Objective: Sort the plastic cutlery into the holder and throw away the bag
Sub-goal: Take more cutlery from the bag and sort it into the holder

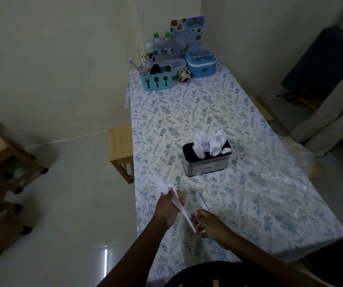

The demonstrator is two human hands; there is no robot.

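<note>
White plastic cutlery is fanning out of the left hand, whose fingers are curling round the bundle, while the right hand is pinching a single piece beside it. Beyond them the holder, already bristling with cutlery, is standing on the table, and the clear bag is lying just right of it.

Near edge of counter: left hand and right hand both grip a bundle of cutlery. Open cloth from there up to the holder; only a loose knife lies in that path. Holder mouth crowded, white cutlery sticking up. Clear bag sprawls over the right side, close to the holder. Mid counter beyond the holder is bare cloth. Far end blocked: blue caddy, bottles, blue box, small jar. Stool tucked against the left edge.
</note>
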